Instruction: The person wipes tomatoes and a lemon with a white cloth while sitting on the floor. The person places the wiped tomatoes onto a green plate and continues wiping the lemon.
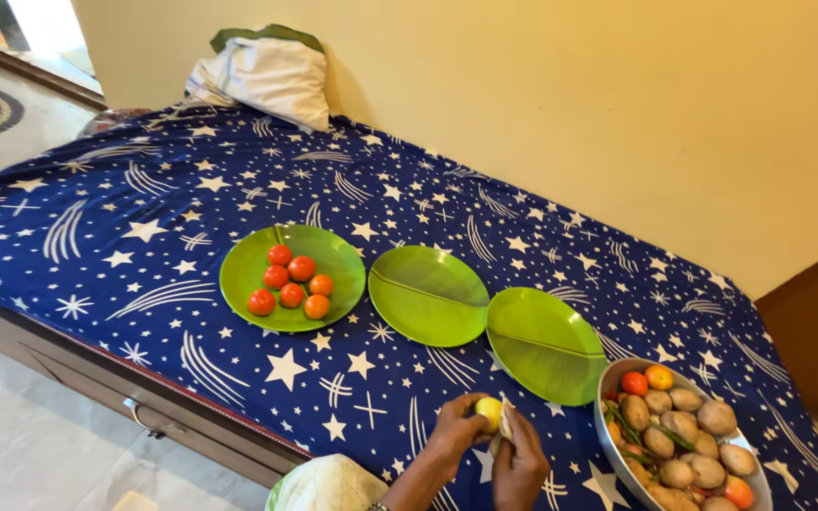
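Smooth round yellow fruit [489, 411] between hands [489, 445]

A bed covered with a dark blue sheet [144, 218] printed with white stars and comets runs along a cream wall [570, 85]. A white pillow with green trim [267, 74] leans at the head. Three round green leaf-patterned plates lie in a row: the left plate [333, 260] carries seven red and orange tomatoes [291, 281]; the middle plate [428, 295] and right plate [546, 345] overlap slightly.

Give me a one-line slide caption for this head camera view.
Both hands hold a small yellow-green fruit over a star-print blue bedsheet, beside three green round plates, one holding tomatoes.
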